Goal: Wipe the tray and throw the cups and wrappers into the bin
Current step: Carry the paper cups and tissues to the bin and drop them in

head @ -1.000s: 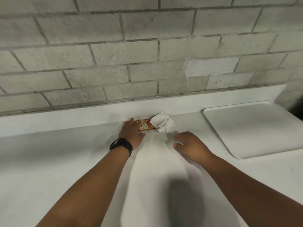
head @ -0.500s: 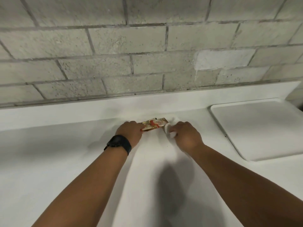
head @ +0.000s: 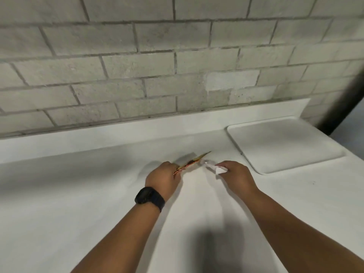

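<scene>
Head view: left hand [head: 164, 179] pinches a red-and-gold wrapper [head: 194, 162] by its near end, the wrapper slanting up and away from the white surface [head: 78, 194]. Right hand [head: 235, 177] grips a crumpled white paper [head: 213, 168], fingers curled round it, just beside the wrapper's far half. White tray [head: 283, 143] lies flat on the surface to the right, near the right hand but apart from it. Black watch [head: 150, 198] sits on the left wrist. Grey brick wall [head: 157, 66] stands behind.
</scene>
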The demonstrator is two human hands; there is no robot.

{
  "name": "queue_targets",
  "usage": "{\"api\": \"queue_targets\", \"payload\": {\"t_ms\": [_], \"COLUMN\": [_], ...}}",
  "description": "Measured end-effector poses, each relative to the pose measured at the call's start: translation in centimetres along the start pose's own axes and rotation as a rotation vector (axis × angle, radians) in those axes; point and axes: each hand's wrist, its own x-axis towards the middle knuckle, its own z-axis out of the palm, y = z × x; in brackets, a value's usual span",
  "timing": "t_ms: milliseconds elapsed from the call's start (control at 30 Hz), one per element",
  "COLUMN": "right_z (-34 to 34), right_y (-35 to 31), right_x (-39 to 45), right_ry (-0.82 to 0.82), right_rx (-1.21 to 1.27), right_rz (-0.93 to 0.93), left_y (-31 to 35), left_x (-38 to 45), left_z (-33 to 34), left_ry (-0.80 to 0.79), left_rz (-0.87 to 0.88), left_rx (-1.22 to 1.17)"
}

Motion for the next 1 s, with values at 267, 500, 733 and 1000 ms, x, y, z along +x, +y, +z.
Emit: {"api": "queue_targets", "payload": {"t_ms": [267, 500, 733, 1000], "right_z": [-5.1, -11.0, -18.4, -27.4], "right_y": [1.9, 5.7, 12.4, 22.9], "right_x": [-7.6, -13.8, -19.9, -27.2], "right_ry": [0.112, 0.259, 0.487, 0.648], "right_rx": [0.290, 0.386, 0.432, 0.433], "right_rz": [0.081, 0.157, 0.235, 0.362], "left_y": [6.8, 14.8, 25.7, 39.9], "left_x": [-3.9, -6.5, -10.1, -16.0], "left_z": [0.1, 1.9, 5.0, 10.3], "left_ry": [-0.034, -0.122, -0.192, -0.289], "left_rz": [0.151, 0.325, 0.537, 0.740], "left_rx": [-0.076, -0.078, -0.133, -0.170]}}
